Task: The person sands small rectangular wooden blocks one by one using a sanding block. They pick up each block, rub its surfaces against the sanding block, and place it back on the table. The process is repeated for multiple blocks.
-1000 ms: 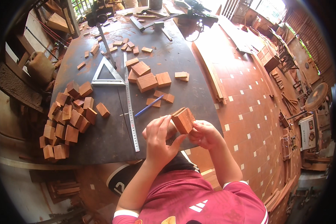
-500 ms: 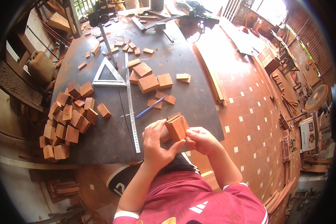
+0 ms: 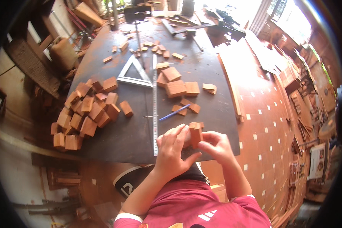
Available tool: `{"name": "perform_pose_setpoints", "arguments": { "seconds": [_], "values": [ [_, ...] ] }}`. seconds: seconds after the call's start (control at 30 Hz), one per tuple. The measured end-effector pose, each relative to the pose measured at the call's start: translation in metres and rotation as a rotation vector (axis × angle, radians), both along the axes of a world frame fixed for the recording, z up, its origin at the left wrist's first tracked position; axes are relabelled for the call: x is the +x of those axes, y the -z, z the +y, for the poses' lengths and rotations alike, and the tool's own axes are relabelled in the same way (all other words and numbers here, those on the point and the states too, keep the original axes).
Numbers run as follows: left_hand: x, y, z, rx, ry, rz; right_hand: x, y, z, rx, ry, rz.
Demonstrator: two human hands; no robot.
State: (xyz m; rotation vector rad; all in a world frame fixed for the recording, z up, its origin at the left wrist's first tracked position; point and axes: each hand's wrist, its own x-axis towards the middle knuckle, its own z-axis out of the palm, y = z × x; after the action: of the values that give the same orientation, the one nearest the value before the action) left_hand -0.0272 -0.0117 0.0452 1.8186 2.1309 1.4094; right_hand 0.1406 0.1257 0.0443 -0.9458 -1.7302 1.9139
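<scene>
My right hand (image 3: 218, 146) pinches a small reddish-brown wooden block (image 3: 195, 136) between thumb and fingers, just above the near edge of the table. Thin pieces show at its top; I cannot tell whether they are separate. My left hand (image 3: 174, 150) is cupped at the block's left side, its thumb apart and fingertips close to the wood. A blurred reddish piece shows between the left fingers and the block. Just beyond my hands lie a blue pen (image 3: 174, 112) and small flat wooden pieces (image 3: 193, 108).
A heap of wooden blocks (image 3: 88, 126) covers the table's left side. A steel ruler (image 3: 155, 106) lies lengthwise beside a white triangular square (image 3: 135, 74). Larger blocks (image 3: 176, 89) and scattered offcuts lie farther back. Long boards (image 3: 230, 87) stand right of the table (image 3: 121, 146).
The held block has turned from its broad face to a narrow side. My left thumb has come away from its lower edge. The whole view has shifted, moving the table rightward.
</scene>
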Motion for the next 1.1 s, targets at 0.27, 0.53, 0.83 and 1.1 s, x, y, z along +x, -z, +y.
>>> {"name": "perform_pose_setpoints", "arguments": {
  "seconds": [0.27,0.53,0.83,1.1],
  "values": [
    [-0.064,0.008,-0.056,-0.08,-0.374,0.033,-0.022,0.013,0.091,0.799,0.318,-0.549],
    [-0.154,0.017,-0.066,-0.234,-0.529,0.204,-0.052,0.011,0.103,0.958,0.25,-0.495],
    [-0.206,0.019,-0.001,-0.617,-0.417,0.314,-0.039,-0.015,0.014,1.273,-0.548,-0.228],
    [-0.195,0.025,0.003,-0.53,-0.465,0.239,-0.033,-0.001,0.009,1.233,-0.534,-0.301]
  ]
}}
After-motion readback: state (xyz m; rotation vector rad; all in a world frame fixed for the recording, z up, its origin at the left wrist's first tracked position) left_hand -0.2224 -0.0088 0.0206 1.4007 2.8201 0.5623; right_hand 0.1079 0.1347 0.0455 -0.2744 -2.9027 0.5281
